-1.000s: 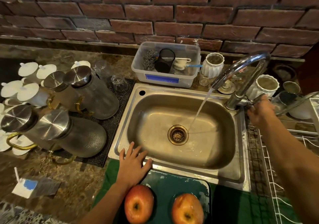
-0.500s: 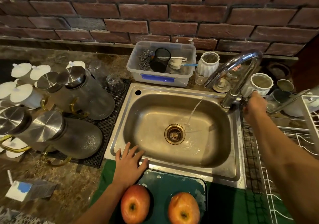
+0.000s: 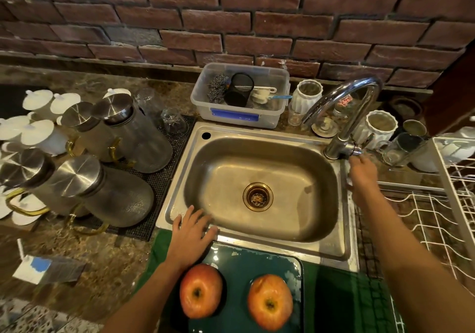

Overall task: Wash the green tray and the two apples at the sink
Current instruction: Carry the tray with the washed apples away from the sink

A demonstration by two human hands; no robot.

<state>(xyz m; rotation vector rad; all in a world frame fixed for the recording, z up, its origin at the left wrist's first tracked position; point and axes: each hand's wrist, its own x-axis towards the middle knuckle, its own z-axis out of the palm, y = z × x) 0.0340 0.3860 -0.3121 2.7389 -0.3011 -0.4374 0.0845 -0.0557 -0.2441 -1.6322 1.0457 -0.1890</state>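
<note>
Nearest the camera, two red-and-yellow apples are sitting stem-up side by side on the green tray (image 3: 257,263), the left apple (image 3: 201,290) and the right apple (image 3: 270,302) slightly apart. The tray is lying on a green cloth (image 3: 341,296) on the worktop, its far edge just short of the sink's near rim, its long axis appearing to run left to right, though its near part is cut off by the frame.

The left hand (image 3: 190,237) is resting flat, fingers spread apart and holding nothing, across the tray's far-left corner and the near-left rim of the steel sink (image 3: 331,250). The left apple is lying directly behind that hand, toward the body, just beside the wrist; the right apple is further across. So the left hand is much the nearer one for either the tray or the fruit, and a short pull back should be enough to reach them.

Further off, the basin is looking wet, with nothing in it but the drain strainer (image 3: 257,196). The right hand (image 3: 361,171) is reaching out at full arm's length to the base of the chrome tap (image 3: 344,117), fingers loosely curled just beside the lever; whether it is touching the lever I cannot tell. No water is running from the spout. Washing proper is judged not yet begun.
</note>
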